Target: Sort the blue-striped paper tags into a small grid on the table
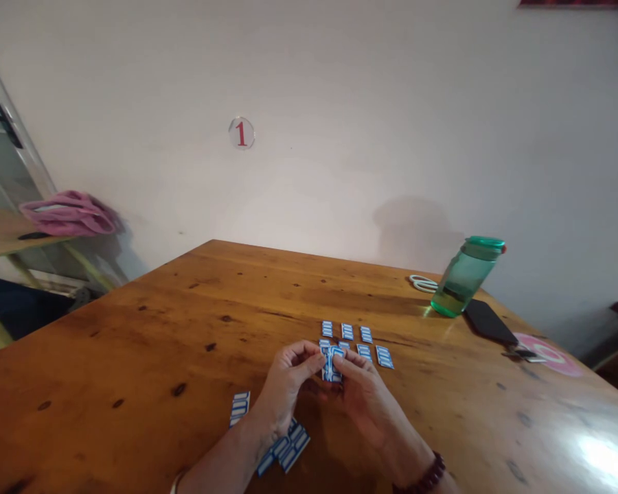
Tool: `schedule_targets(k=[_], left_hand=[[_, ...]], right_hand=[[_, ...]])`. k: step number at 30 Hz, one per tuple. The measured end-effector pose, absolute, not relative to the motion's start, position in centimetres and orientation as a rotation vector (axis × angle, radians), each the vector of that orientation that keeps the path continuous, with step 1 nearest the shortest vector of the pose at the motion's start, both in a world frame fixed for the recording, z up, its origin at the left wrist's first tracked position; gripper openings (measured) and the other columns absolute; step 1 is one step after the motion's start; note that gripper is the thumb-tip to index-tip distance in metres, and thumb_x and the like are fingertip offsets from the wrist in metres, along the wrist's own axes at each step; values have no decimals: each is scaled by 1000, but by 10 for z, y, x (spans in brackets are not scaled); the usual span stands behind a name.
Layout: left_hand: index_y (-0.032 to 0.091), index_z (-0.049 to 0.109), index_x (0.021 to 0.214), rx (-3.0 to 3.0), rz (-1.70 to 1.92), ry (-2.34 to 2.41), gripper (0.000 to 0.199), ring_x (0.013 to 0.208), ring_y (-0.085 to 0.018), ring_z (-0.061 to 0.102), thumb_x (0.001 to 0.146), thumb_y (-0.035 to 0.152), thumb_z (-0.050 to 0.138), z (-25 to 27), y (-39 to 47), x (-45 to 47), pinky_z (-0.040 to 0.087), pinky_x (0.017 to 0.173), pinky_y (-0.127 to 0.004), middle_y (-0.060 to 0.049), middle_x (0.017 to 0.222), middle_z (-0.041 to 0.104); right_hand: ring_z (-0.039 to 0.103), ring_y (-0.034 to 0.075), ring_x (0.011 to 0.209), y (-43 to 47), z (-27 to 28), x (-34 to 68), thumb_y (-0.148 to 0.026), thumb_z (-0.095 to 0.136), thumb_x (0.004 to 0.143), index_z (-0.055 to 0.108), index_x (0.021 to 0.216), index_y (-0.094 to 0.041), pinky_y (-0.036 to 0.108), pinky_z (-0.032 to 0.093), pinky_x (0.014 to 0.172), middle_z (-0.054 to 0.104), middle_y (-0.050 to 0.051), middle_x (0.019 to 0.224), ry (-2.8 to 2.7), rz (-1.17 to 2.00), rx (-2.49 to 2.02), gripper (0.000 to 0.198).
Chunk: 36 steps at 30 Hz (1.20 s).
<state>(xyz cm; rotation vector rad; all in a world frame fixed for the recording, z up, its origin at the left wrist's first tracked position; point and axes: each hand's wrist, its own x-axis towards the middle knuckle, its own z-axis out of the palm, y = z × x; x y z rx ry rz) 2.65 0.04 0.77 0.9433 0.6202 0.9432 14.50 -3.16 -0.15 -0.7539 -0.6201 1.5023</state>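
Observation:
Between the thumbs and fingers of my left hand (288, 381) and my right hand (365, 394) is a small blue-and-white label sheet (332, 363). Both hands are closed on it above the table, and it looks bent or folded. Just beyond them lie similar small pieces in two rows, such as one label piece (384, 357) at the right end, with some of the nearer row partly hidden by my fingers. Under my left forearm, a loose pile of label sheets (294, 449) is partly covered. One more sheet (239, 406) shows left of that forearm.
A green bottle (466, 278) stands at the right rear of the wooden table (149, 357), beside a white coiled cable (423, 283). A dark phone (489, 322) and a pink round disc (548, 355) lie farther right. Pink cloth (72, 214) rests on another table at left.

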Motion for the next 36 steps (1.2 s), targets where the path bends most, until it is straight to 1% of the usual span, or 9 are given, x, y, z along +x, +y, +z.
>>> schedule_targets(k=[4, 9, 14, 20, 22, 26, 30, 33, 36], left_hand=[[14, 54, 66, 953, 942, 639, 26, 45, -10, 55, 60, 33, 71, 10, -1, 26, 46, 40, -20, 2, 58, 59], [15, 53, 66, 976, 942, 626, 25, 47, -10, 54, 64, 35, 69, 9, -1, 25, 46, 40, -20, 2, 57, 58], [16, 53, 67, 967, 959, 675, 27, 46, -9, 50, 62, 36, 70, 7, 1, 26, 44, 38, -19, 4, 55, 55], [16, 54, 67, 949, 954, 670, 26, 46, -9, 49, 61, 36, 70, 8, 1, 25, 44, 40, -19, 4, 54, 54], [16, 56, 66, 990, 972, 679, 25, 47, -9, 48, 61, 35, 70, 8, 2, 25, 44, 41, -19, 4, 54, 54], [14, 59, 65, 1078, 1011, 720, 24, 47, -9, 47, 62, 36, 69, 9, 3, 25, 44, 42, -19, 2, 55, 54], [14, 61, 62, 1145, 1006, 729, 28, 49, -10, 49, 65, 42, 64, 11, 3, 23, 43, 44, -19, 1, 55, 54], [14, 61, 60, 1193, 1006, 774, 32, 48, -10, 48, 68, 45, 60, 13, 5, 21, 40, 44, -19, 1, 54, 54], [14, 59, 59, 1302, 930, 819, 27, 46, -10, 46, 67, 40, 60, 15, 9, 17, 36, 43, -19, 2, 51, 53]], right_hand=[[55, 12, 56, -33, 0, 145, -24, 73, 62, 65, 68, -16, 25, 46, 49, 63, 0, 65, -632, 1481, -769, 12], [53, 10, 56, -31, -1, 145, -24, 70, 65, 66, 70, -16, 24, 45, 50, 63, 0, 67, -719, 1433, -785, 11], [50, 9, 55, -31, -5, 145, -24, 71, 65, 67, 69, -15, 21, 43, 49, 60, 0, 62, -772, 1402, -788, 11], [50, 10, 54, -33, -1, 144, -27, 73, 62, 66, 67, -16, 23, 43, 52, 60, -1, 60, -724, 1458, -792, 14], [51, 9, 55, -32, -1, 143, -27, 74, 61, 66, 65, -16, 22, 42, 53, 62, 0, 61, -717, 1432, -813, 14], [52, 9, 56, -29, -4, 144, -28, 73, 62, 67, 65, -16, 21, 41, 57, 63, 0, 62, -756, 1380, -836, 13], [51, 9, 57, -28, -8, 147, -28, 72, 63, 68, 68, -16, 21, 39, 57, 63, 0, 62, -806, 1314, -903, 14], [50, 10, 56, -28, -7, 148, -30, 72, 61, 66, 65, -15, 21, 37, 57, 60, -1, 59, -841, 1287, -982, 16], [47, 10, 53, -27, -5, 149, -32, 71, 59, 62, 60, -15, 22, 35, 54, 57, -1, 55, -928, 1251, -1095, 19]])
